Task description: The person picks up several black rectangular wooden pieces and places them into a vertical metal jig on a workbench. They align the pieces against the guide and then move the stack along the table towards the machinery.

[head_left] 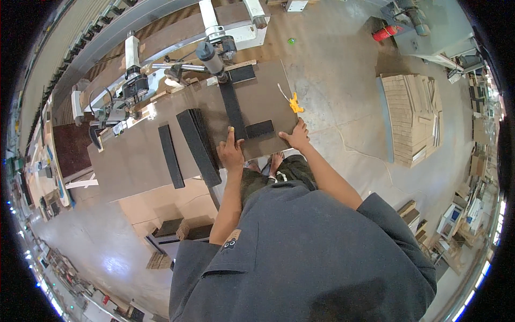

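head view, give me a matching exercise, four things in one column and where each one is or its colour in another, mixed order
1. left hand
2. right hand
3. yellow tool
4. red cylinder

a. on the floor, far right
b. on the near right corner of the brown panel
c. by the panel's right edge
d. index finger on the long dark strip

Pairs: 1-d, 2-b, 3-c, 4-a

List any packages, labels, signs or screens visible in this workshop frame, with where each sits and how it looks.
Shirt patch: on the chest of the person's grey shirt, lower centre; small tan rectangle with a dark mark.
Red cylinder: on the floor at upper right beside a grey machine; any label is too small to tell.
Boxes or papers: along the right rim of the floor; pale, blurred, kind unclear.
No screens or wall signs can be made out.
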Demonstrator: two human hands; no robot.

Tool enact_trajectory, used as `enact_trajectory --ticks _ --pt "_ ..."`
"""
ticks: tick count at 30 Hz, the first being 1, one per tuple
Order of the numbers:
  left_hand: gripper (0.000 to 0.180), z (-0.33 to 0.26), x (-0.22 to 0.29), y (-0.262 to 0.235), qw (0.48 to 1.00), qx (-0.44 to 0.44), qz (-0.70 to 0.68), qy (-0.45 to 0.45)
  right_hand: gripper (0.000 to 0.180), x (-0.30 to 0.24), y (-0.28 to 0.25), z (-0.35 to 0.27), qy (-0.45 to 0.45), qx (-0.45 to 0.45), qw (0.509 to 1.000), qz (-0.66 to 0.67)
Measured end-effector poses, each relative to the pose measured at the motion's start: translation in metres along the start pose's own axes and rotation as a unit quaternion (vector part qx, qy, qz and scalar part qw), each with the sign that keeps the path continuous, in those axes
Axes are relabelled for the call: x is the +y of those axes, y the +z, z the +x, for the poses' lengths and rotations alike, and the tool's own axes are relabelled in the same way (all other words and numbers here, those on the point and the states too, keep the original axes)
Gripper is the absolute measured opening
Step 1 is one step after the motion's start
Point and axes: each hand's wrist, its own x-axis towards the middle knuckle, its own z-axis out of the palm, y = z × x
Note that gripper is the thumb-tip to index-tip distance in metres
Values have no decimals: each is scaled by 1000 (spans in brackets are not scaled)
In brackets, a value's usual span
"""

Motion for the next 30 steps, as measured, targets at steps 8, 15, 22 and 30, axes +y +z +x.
enact_trajectory --ticks 8,15,22,30 --pt "65 2 -11 13 999 33 -9 41 138 -10 -9 -4 -2 7 1000 20" --pt "57 0 -2 1 999 -40 -21 -11 133 -15 -11 -7 7 -12 1000 19" --pt "54 42 24 -18 991 -113 -38 -60 128 -21 -17 -17 7 -10 999 34" --pt "76 86 74 -1 962 -174 209 -10 127 -20 -19 -22 0 -11 998 56"
